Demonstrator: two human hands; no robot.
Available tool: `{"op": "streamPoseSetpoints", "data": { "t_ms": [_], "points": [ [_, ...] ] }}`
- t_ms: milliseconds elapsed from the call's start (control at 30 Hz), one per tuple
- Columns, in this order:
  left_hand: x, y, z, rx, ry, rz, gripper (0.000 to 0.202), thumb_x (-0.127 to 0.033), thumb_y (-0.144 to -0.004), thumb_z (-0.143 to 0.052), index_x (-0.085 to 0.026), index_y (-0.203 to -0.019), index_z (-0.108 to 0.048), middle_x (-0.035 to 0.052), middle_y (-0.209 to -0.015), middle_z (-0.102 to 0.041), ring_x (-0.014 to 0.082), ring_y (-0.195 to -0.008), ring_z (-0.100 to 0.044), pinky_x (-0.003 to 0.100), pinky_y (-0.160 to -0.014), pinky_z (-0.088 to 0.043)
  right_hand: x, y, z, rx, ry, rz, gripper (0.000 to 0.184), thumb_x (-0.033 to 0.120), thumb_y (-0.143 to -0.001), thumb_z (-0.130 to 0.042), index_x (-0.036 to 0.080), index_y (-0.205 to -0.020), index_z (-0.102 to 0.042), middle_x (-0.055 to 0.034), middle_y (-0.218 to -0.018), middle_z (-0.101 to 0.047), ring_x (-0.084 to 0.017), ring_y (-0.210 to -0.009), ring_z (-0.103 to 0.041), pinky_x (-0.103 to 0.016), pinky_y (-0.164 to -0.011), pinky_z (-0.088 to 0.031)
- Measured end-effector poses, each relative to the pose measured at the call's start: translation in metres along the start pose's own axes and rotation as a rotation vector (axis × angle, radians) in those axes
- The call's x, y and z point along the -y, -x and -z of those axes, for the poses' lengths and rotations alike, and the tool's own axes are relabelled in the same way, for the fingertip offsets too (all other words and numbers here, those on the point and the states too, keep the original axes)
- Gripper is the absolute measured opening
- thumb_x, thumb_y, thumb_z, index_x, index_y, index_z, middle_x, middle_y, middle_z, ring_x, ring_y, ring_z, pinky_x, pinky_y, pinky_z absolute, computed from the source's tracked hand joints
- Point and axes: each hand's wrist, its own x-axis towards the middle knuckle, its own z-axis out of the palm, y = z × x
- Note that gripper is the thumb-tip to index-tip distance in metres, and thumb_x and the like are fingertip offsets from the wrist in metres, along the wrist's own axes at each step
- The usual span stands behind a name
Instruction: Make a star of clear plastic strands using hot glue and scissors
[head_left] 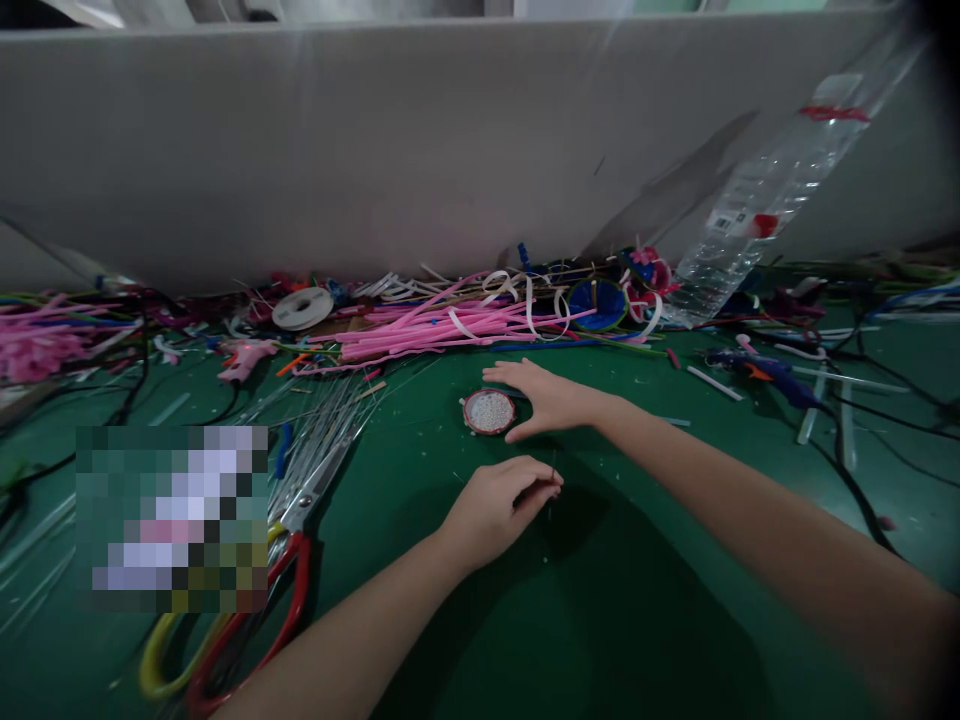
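My right hand [541,398] lies on the green table with its fingers stretched out, cupping the right side of a small round red-rimmed lid [488,411] filled with tiny white beads. My left hand [499,505] is just in front of it, fingers pinched together on something thin and dark that I cannot make out. A bundle of thin clear rods [315,440] lies to the left of both hands.
Pink strips [442,325], a white tape roll [302,308], a blue disc [598,303] and a clear plastic bottle [780,185] crowd the back by a grey wall. Scissors with red and yellow handles [247,620] lie at the front left. A blue glue gun [772,372] and cables sit to the right.
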Motion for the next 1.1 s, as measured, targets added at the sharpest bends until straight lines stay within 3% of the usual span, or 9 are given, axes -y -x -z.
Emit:
{"op": "streamPoseSetpoints", "data": {
  "t_ms": [167,433,633,800,933,1100],
  "points": [
    [-0.001,-0.001,0.001,0.004,-0.034,-0.029,0.017,-0.021,-0.088,-0.043,-0.017,-0.091,-0.060,0.0034,-0.090,-0.065,0.0126,-0.082,-0.060,0.025,-0.074,-0.047,-0.003,-0.018,-0.006,0.039,-0.023,0.000,0.089,0.055,-0.062,-0.065,0.022,-0.136,-0.030,-0.0100,-0.137,-0.039,-0.027,-0.130,-0.027,-0.048,-0.108,-0.010],
    [-0.001,-0.001,0.001,-0.003,-0.034,-0.038,0.017,-0.020,-0.087,-0.043,-0.018,-0.092,-0.060,0.0038,-0.090,-0.065,0.0135,-0.080,-0.060,0.026,-0.072,-0.048,0.005,-0.018,-0.006,-0.015,-0.080,-0.013,0.087,0.052,-0.061,-0.067,0.022,-0.135,-0.031,-0.0096,-0.130,-0.047,-0.026,-0.122,-0.040,-0.050,-0.107,-0.008],
    [-0.002,-0.001,0.001,0.009,-0.042,-0.021,0.017,-0.021,-0.088,-0.043,-0.018,-0.092,-0.060,0.0039,-0.089,-0.065,0.0132,-0.080,-0.060,0.025,-0.071,-0.048,-0.001,-0.013,0.001,-0.154,-0.019,-0.035,0.091,0.056,-0.059,-0.067,0.016,-0.133,-0.034,-0.0127,-0.125,-0.051,-0.027,-0.116,-0.044,-0.042,-0.098,-0.031],
    [-0.001,-0.002,0.000,-0.005,-0.058,-0.062,0.017,-0.020,-0.087,-0.043,-0.017,-0.091,-0.060,0.0047,-0.088,-0.065,0.0134,-0.081,-0.060,0.025,-0.071,-0.049,-0.025,-0.015,0.007,-0.241,0.035,-0.075,0.087,0.054,-0.060,-0.067,0.013,-0.131,-0.037,-0.0138,-0.127,-0.049,-0.027,-0.116,-0.043,-0.040,-0.096,-0.034],
    [0.002,0.000,-0.003,-0.035,-0.075,-0.106,0.016,-0.017,-0.083,-0.046,-0.017,-0.090,-0.060,0.0053,-0.085,-0.065,0.0131,-0.075,-0.060,0.024,-0.066,-0.049,-0.038,-0.033,0.002,-0.290,0.048,-0.126,0.083,0.053,-0.059,-0.068,0.012,-0.126,-0.043,-0.0151,-0.122,-0.051,-0.027,-0.111,-0.046,-0.041,-0.092,-0.037],
    [0.004,0.001,-0.003,-0.060,-0.107,-0.151,0.017,-0.015,-0.082,-0.045,-0.018,-0.090,-0.060,0.0042,-0.086,-0.066,0.0123,-0.075,-0.061,0.023,-0.066,-0.049,-0.037,-0.069,-0.008,-0.289,0.066,-0.107,0.079,0.052,-0.059,-0.068,0.013,-0.123,-0.045,-0.0140,-0.117,-0.055,-0.027,-0.108,-0.047,-0.040,-0.090,-0.038]
  ]
}}
